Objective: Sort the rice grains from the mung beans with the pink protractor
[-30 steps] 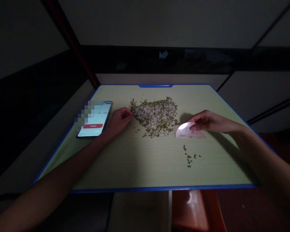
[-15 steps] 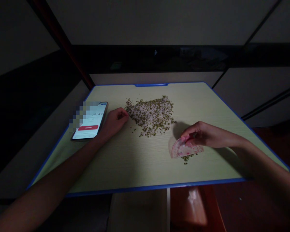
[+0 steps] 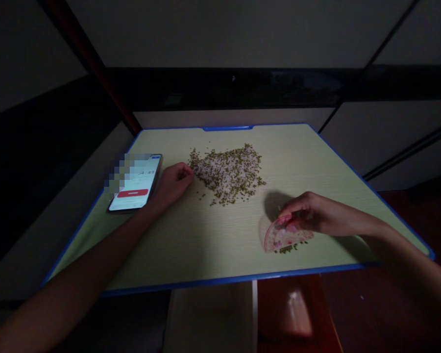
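Observation:
My right hand (image 3: 308, 213) grips a clear pink half-round protractor (image 3: 284, 235) by its curved side. The straight edge faces the front of the table, with a small cluster of green beans (image 3: 288, 248) along it. Farther back, a spread pile (image 3: 230, 174) mixes green beans with pale grains that look like rice. At the left end of that pile rests my left hand (image 3: 176, 181), fingers curled and closed. Whether anything is pinched between those fingertips is too small to see.
A lit phone (image 3: 134, 186) lies left of my left wrist, partly pixelated. The pale tabletop (image 3: 191, 250) has a blue rim. Below its front edge stand a whitish bin (image 3: 255, 314) and a red-orange glossy thing (image 3: 297, 314). Dark panels rise behind.
My right hand has drawn the protractor toward the table's front edge, and the small cluster of beans has shifted slightly that way. My left hand stays in place.

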A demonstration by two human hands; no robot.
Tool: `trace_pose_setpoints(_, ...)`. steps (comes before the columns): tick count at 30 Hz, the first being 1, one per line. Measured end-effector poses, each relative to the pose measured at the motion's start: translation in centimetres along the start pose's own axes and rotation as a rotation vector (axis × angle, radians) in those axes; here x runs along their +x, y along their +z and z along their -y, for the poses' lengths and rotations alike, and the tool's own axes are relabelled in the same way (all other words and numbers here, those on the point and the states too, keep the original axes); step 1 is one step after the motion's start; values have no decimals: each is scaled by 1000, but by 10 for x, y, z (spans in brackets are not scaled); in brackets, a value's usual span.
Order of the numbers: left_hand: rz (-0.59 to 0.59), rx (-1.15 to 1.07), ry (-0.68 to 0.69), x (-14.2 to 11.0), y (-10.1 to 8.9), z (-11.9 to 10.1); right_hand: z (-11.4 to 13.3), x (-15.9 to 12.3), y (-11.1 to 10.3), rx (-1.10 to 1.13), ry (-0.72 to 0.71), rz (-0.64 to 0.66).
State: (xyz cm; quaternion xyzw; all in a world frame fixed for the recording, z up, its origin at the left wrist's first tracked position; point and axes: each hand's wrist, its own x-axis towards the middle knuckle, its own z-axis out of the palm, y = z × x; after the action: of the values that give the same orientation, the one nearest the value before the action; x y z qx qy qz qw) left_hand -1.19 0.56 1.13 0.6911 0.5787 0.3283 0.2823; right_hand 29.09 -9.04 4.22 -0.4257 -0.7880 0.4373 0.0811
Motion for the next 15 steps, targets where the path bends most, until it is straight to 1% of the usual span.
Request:
trace_pose_setpoints(5,7,-11,-6,0,0,0,1,-3,-1,-4,2,12)
trace_pose_setpoints(12,10,-6,-1,0,0,0,2,-5,-4,21,10,97)
trace_pose_setpoints(15,3,-10,6,0,0,0,3,-3,-7,14,-9,143)
